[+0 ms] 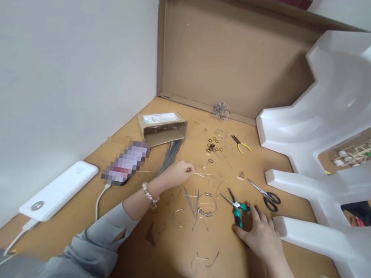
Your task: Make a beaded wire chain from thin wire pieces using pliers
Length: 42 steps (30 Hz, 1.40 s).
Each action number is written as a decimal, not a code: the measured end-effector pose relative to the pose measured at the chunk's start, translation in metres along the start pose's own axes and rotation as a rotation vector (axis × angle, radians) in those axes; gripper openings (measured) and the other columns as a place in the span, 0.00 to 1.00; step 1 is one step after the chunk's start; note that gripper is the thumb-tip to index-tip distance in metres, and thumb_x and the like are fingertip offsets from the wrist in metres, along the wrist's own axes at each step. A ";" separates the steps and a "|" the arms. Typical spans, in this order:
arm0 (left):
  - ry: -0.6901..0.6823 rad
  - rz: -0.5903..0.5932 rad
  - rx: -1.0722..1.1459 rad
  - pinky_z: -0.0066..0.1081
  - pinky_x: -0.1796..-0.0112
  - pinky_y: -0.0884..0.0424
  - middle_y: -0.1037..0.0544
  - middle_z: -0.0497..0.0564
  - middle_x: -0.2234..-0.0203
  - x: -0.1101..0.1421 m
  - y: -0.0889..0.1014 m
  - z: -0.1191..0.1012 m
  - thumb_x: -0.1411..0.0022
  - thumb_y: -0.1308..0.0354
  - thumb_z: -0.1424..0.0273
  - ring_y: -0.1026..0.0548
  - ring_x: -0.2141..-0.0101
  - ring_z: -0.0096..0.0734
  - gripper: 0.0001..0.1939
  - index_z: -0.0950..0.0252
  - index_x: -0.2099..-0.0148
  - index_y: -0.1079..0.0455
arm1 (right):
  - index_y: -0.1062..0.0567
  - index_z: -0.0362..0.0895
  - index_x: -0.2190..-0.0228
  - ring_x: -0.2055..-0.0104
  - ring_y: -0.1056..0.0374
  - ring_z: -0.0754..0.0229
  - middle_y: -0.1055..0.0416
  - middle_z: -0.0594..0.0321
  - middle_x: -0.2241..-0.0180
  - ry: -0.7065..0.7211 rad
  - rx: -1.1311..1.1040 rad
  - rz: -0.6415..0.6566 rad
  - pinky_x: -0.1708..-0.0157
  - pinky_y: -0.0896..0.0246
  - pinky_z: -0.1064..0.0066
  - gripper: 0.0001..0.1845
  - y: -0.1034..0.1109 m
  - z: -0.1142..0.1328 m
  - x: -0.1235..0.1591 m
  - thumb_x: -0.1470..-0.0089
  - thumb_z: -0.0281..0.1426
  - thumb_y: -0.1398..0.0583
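My left hand point(180, 172) is closed in a pinch on a thin metal wire point(205, 175) that lies across the brown tabletop point(181, 252); a beaded bracelet circles that wrist. My right hand point(261, 230) rests on the table with its fingers around the teal handles of small pliers point(236, 206), whose jaws point left. Between the hands lie bent wire pieces and a short chain of metal rings point(204, 212).
Black-handled scissors point(266, 195) lie right of the pliers. Yellow-handled pliers point(240, 144) and small black rings point(212, 146) sit farther back. A small cardboard box point(162, 127) with wires, a phone point(126, 163), a white power bank point(59, 190), white foam blocks point(335, 135) and a cardboard wall point(231, 56) surround them.
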<state>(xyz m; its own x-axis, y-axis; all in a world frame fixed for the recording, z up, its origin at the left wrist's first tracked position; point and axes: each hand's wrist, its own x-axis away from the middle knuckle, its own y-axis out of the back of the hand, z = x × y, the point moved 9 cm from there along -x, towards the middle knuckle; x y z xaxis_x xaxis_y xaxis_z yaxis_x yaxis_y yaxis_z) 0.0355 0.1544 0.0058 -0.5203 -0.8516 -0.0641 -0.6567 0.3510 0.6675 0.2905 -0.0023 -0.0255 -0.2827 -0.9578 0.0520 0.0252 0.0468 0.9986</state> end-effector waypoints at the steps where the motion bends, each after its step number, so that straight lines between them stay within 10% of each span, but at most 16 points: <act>1: 0.011 -0.006 0.007 0.24 0.76 0.44 0.29 0.47 0.82 0.000 0.001 0.002 0.45 0.50 0.72 0.35 0.79 0.24 0.10 0.66 0.74 0.30 | 0.42 0.44 0.42 0.43 0.45 0.39 0.42 0.50 0.42 0.007 0.005 -0.004 0.51 0.46 0.51 0.42 0.002 0.003 0.001 0.56 0.47 0.44; 26: 0.079 -0.052 -0.166 0.25 0.73 0.38 0.23 0.52 0.77 -0.005 0.007 0.017 0.45 0.51 0.73 0.28 0.75 0.29 0.11 0.66 0.70 0.26 | 0.38 0.43 0.45 0.47 0.43 0.42 0.40 0.49 0.44 0.069 -0.019 -0.053 0.54 0.44 0.57 0.36 0.011 0.018 0.004 0.55 0.41 0.42; 33: 0.113 -0.053 0.000 0.24 0.74 0.36 0.24 0.49 0.81 -0.007 0.005 0.027 0.46 0.49 0.70 0.28 0.77 0.27 0.10 0.67 0.69 0.27 | 0.31 0.43 0.52 0.57 0.35 0.45 0.30 0.50 0.58 0.015 0.076 -0.091 0.61 0.43 0.58 0.27 0.024 0.023 0.003 0.55 0.38 0.43; 42: 0.168 0.024 0.248 0.22 0.76 0.36 0.25 0.49 0.79 -0.009 -0.006 0.030 0.48 0.47 0.69 0.28 0.78 0.24 0.08 0.68 0.69 0.28 | 0.28 0.44 0.58 0.65 0.30 0.54 0.26 0.58 0.66 -0.166 -0.585 -0.037 0.65 0.38 0.66 0.21 0.025 -0.007 0.001 0.54 0.39 0.44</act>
<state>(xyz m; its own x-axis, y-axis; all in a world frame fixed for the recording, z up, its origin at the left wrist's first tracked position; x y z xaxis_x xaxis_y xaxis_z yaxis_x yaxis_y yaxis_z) 0.0282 0.1717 -0.0200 -0.4530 -0.8873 0.0871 -0.7695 0.4385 0.4643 0.2977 -0.0045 -0.0008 -0.4377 -0.8967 0.0657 0.5217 -0.1938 0.8308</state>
